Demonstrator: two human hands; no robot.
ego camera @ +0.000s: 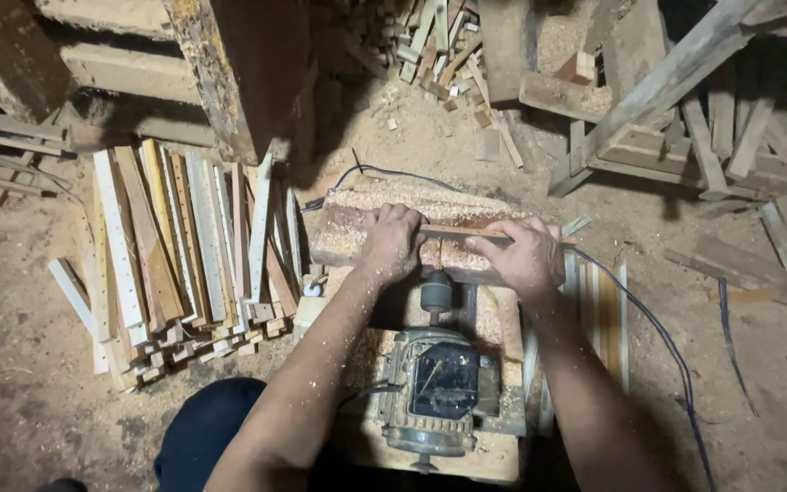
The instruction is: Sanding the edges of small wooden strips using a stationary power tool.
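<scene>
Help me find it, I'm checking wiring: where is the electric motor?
In the head view, the grey electric motor sits low centre, between the person's forearms, just below the left hand and right hand.

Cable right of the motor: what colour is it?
Blue cable, seen in the head view, trailing over the sawdust.

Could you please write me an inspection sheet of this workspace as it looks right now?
Surface: low wooden bench, thick with sawdust.
Job's things: thin wooden strip lying across the bench under both hands; electric motor mounted below, its shaft toward the strip.
Clutter: pile of wooden slats on the floor to the left; a few slats at the right.
Hands: left hand pressing on the strip; right hand pinching its other end; forearms dusted.
Cables: blue cable trailing right; dark cable behind the bench.
Surroundings: sawdust floor, scrap offcuts, wooden frames.
</scene>
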